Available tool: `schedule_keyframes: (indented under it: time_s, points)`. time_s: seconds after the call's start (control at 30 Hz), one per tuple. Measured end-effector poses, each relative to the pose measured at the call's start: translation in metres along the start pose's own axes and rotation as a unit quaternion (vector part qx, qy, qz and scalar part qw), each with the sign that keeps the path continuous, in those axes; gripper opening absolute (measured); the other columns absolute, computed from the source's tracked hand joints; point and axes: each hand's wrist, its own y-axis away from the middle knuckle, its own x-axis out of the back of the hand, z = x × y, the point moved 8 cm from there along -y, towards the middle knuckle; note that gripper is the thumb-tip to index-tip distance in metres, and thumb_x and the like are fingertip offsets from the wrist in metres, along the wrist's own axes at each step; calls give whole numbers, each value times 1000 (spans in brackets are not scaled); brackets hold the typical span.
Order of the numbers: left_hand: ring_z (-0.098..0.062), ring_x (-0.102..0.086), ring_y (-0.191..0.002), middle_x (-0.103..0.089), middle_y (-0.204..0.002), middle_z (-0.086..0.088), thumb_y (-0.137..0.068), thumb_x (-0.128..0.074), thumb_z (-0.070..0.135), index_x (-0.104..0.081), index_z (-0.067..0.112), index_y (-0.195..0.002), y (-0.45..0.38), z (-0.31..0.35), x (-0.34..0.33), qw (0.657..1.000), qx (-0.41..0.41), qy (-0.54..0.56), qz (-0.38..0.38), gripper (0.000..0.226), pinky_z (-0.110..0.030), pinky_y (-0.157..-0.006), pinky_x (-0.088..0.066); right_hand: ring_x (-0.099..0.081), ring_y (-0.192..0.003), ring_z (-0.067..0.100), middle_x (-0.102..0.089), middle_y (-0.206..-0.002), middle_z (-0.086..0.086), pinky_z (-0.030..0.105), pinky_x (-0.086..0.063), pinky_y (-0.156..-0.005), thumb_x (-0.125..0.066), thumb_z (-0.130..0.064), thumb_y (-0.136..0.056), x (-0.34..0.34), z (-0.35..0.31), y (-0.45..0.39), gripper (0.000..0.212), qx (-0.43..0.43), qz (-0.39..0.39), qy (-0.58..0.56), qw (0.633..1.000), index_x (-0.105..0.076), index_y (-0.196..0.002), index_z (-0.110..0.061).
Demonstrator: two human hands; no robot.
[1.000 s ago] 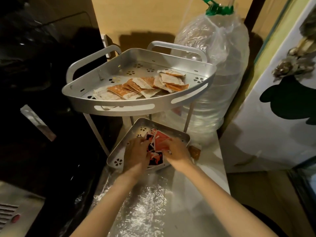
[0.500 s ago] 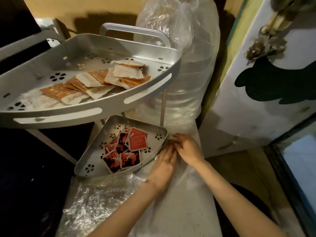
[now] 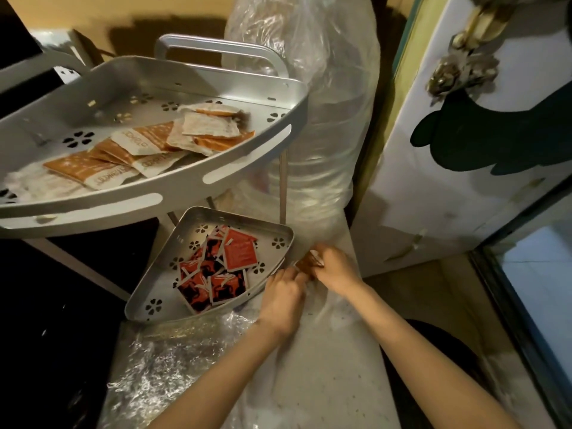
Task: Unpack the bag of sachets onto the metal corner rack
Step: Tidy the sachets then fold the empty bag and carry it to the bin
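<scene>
Both hands curled on sachets

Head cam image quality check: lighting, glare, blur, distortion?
Head view: dim, warm light; left side nearly black. Glare on the crinkled plastic sheet and on the upper tray rim. Wide-angle bend curves the door edge. Soft blur where the left hand and right hand meet over a small orange sachet, so the grip is unclear.

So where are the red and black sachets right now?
Head view, lower centre: the red and black sachets lie piled in the lower tray of the rack, under the upper tray and just left of both hands.
</scene>
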Motion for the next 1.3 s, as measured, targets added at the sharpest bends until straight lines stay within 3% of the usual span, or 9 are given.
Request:
schedule_keyframes:
  time_s: [0.1,0.23,0.47,0.57,0.7,0.83,1.0,1.1,1.3]
  points:
    - [-31,-63,-80,-67,-90,-11,-75,-56,6,-69,11,-82,2,4,12,997,-17,75,4,15,-35,-70,-52,-60,-98,27,-67,-102,10,25,-41,-75,-55,-12,-83,4,-2,9,21,-5,-26,-40,999,-60,-103,-16]
    - [-24,-60,-85,-64,-95,-9,-81,-60,13,-69,13,-89,4,16,47,992,-19,126,25,12,-27,-73,-41,-58,-75,15,-61,-75,-2,23,-43,-61,-58,-9,-79,30,-18,24,8,11,-29,-115,993,-59,-79,-18]
    - [-10,-63,-74,-68,-80,0,-86,-57,10,-56,12,-88,14,51,153,961,-72,247,101,3,-17,-66,-44,-60,-73,6,-65,-76,1,20,-46,-64,-60,-15,-80,112,-80,65,9,109,53,-212,970,-65,-81,-23]
    - [1,-60,-68,-69,-80,4,-87,-57,12,-55,15,-89,22,64,200,952,-98,255,140,5,-10,-62,-42,-58,-64,-3,-64,-75,1,7,-44,-53,-59,-11,-82,148,-116,87,10,161,72,-252,952,-67,-86,-11]
    - [12,-56,-66,-58,-74,19,-85,-59,11,-59,13,-96,36,81,264,943,-143,228,194,11,-4,-61,-40,-60,-73,-1,-66,-79,-4,9,-47,-61,-63,-16,-83,191,-168,113,7,255,108,-282,919,-67,-88,-15]
    - [-4,-62,-71,-70,-81,3,-83,-62,13,-61,15,-95,47,82,325,937,-159,157,268,12,-15,-62,-50,-59,-65,-1,-64,-74,-5,14,-48,-57,-66,-12,-81,221,-212,127,7,313,141,-320,883,-67,-84,-19]
    - [-8,-61,-72,-66,-89,4,-85,-60,16,-62,16,-100,42,39,377,937,-63,95,331,15,-22,-62,-54,-62,-90,12,-65,-84,-8,26,-51,-78,-71,-10,-76,228,-253,105,21,326,168,-305,879,-62,-79,-29]
    - [-7,-56,-77,-63,-89,5,-85,-59,17,-64,15,-101,29,6,392,942,0,58,331,17,-16,-61,-47,-57,-80,9,-61,-79,-7,23,-44,-67,-74,-13,-73,213,-276,77,23,303,147,-286,897,-57,-75,-29]
    - [-18,-60,-92,-69,-98,-7,-82,-59,15,-68,14,-96,6,-59,383,955,141,31,258,17,-26,-72,-45,-60,-98,19,-65,-96,6,31,-47,-79,-75,-13,-68,175,-310,17,13,220,88,-221,946,-67,-78,-15]
